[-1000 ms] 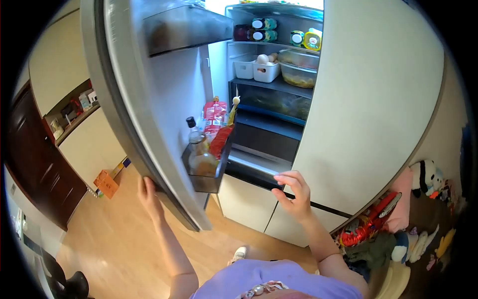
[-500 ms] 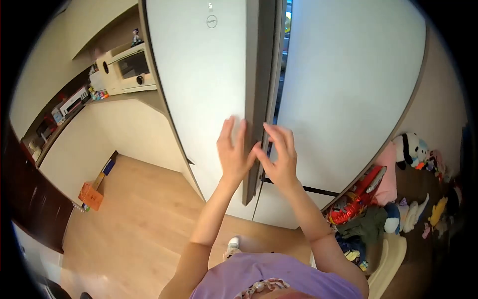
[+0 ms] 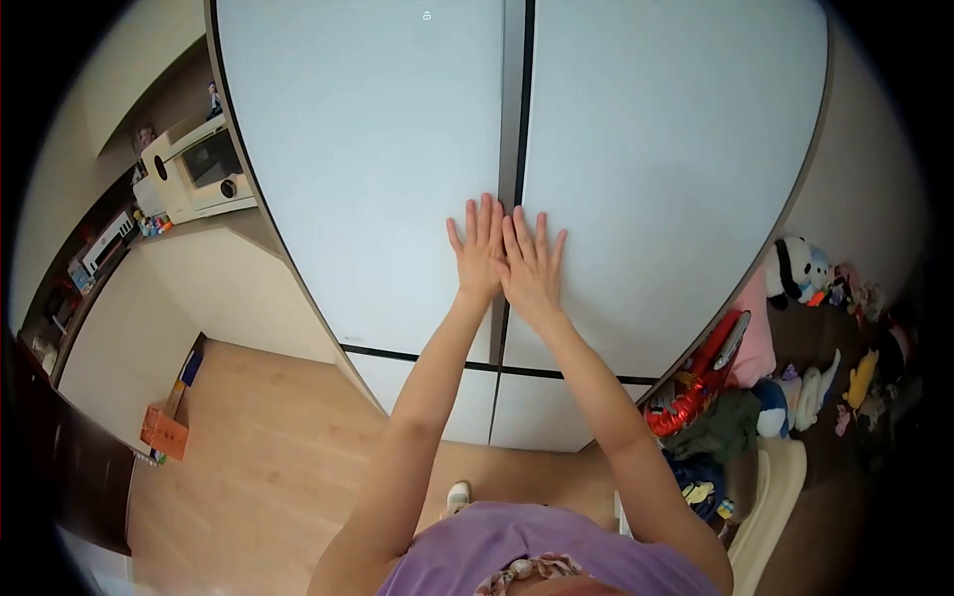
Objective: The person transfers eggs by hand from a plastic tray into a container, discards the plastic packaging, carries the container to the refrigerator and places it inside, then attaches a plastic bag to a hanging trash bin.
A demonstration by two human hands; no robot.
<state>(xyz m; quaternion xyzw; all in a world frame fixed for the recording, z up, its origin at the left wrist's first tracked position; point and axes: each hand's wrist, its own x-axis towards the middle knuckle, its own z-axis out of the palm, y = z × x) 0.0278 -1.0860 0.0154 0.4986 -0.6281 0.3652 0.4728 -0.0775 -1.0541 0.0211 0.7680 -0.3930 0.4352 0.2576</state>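
Observation:
Both doors of a large white fridge stand closed in front of me. My left hand (image 3: 479, 248) lies flat with fingers spread on the left door (image 3: 368, 159), beside the middle seam. My right hand (image 3: 532, 266) rests flat on the right door (image 3: 666, 159), its fingers also apart. The two hands touch near the thumbs, over the dark vertical gap (image 3: 514, 109). Neither holds anything. The fridge's inside is hidden.
A cream oven (image 3: 199, 169) sits on a counter at the left. An orange box (image 3: 164, 433) stands on the wooden floor (image 3: 268, 457). At the right are a panda plush (image 3: 792, 270), a red foil item (image 3: 681, 405), clothes and a cream chair edge (image 3: 775, 502).
The left door has swung from wide open to closed, hiding the shelves. My left hand has moved from the door's edge to its front, and my right hand now lies flat on the right door.

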